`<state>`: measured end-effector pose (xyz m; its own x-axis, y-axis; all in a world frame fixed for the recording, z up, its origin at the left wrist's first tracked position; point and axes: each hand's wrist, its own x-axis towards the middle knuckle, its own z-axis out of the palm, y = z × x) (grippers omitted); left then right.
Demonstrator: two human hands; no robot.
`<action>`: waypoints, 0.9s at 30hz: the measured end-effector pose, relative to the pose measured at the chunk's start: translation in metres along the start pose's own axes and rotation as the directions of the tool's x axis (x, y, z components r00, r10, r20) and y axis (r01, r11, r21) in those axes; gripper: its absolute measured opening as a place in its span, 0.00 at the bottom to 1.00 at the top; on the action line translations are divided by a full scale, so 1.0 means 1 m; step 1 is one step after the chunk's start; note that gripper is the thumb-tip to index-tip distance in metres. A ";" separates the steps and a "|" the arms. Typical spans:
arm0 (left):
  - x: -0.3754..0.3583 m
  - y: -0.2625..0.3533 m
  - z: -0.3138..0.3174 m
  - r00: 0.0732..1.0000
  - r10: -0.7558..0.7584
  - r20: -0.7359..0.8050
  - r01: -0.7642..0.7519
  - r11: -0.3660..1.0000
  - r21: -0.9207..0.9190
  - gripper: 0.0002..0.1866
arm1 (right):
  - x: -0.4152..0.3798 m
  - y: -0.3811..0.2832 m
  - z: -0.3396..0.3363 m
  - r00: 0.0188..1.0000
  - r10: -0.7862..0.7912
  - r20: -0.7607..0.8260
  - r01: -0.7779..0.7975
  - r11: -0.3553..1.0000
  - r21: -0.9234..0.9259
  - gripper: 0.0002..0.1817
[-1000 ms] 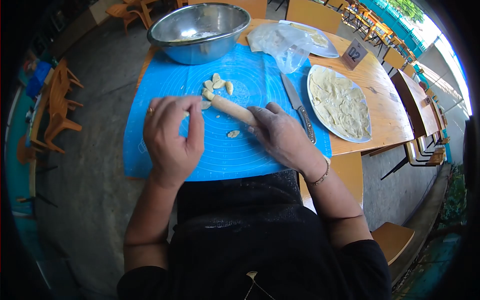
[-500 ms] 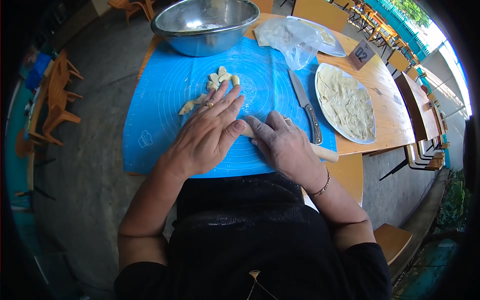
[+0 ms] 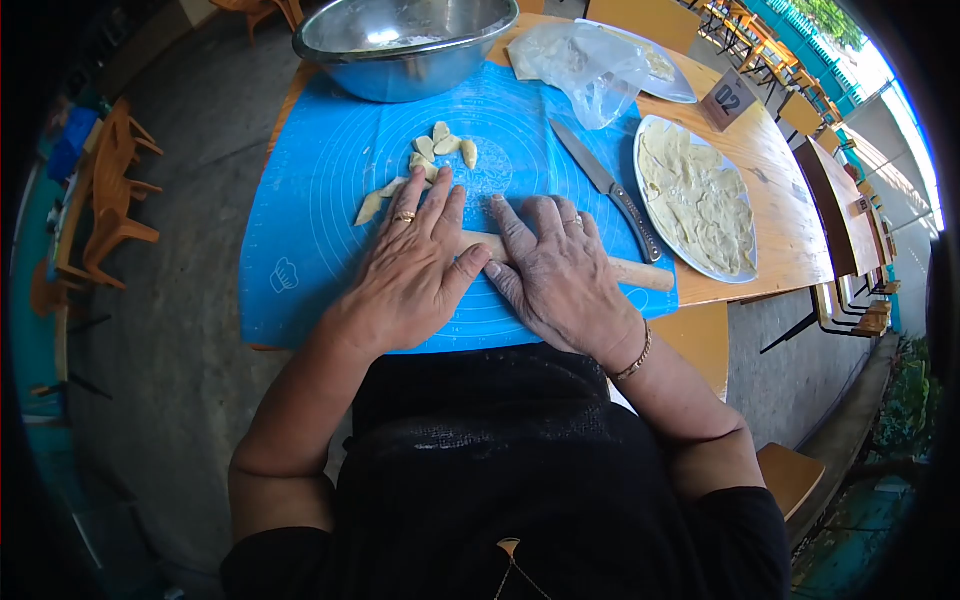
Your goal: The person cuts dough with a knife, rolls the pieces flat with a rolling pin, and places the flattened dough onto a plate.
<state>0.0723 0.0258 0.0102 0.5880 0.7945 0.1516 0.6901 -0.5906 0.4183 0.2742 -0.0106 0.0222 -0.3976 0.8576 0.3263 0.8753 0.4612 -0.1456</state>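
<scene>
Both of my hands lie over a wooden rolling pin [image 3: 645, 275] on a blue baking mat [image 3: 300, 200]. My left hand [image 3: 405, 270] rests flat with its fingers stretched forward, covering the pin's left part. Floury and spread, the fingers of my right hand [image 3: 565, 270] reach across the middle of the pin. What lies under the palms is hidden. Just beyond my left fingertips are several small cut dough pieces [image 3: 440, 145], with a flatter dough scrap [image 3: 370, 207] beside them. A knife [image 3: 605, 185] lies to the right of my right hand.
At the back stands a metal bowl [image 3: 400, 75]. A plastic bag [image 3: 595, 80] lies to its right, by another plate [image 3: 680, 90]. On the right, flattened dough sheets [image 3: 700, 195] cover a white plate [image 3: 722, 277]. A number sign [image 3: 727, 99] stands behind it.
My right fingers have straightened and spread over the pin from a more curled pose. The rolling pin has shifted away from me, and the knife now lies at more of a slant.
</scene>
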 end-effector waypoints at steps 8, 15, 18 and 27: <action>-0.026 0.007 -0.007 0.997 0.081 -0.021 -0.077 0.988 0.136 0.38 | -0.019 -0.006 -0.002 0.995 -0.099 0.004 0.099 0.995 0.000 0.40; -0.048 0.016 -0.011 0.993 0.120 0.000 -0.119 0.981 0.152 0.37 | -0.035 -0.014 -0.008 0.991 -0.123 0.053 0.120 0.991 0.064 0.43; -0.058 0.020 -0.012 0.991 0.131 0.002 -0.129 0.977 0.172 0.36 | -0.041 -0.013 -0.012 0.985 -0.160 0.067 0.148 0.977 0.156 0.42; -0.015 0.006 -0.015 0.949 0.179 -0.260 -0.180 0.983 0.022 0.22 | -0.040 -0.006 -0.008 0.982 -0.179 0.065 0.169 0.975 0.145 0.40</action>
<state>0.0610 0.0122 0.0234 0.5717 0.6848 0.4519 0.5826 -0.7266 0.3640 0.2874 -0.0493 0.0179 -0.5653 0.7739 0.2856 0.7464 0.6272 -0.2225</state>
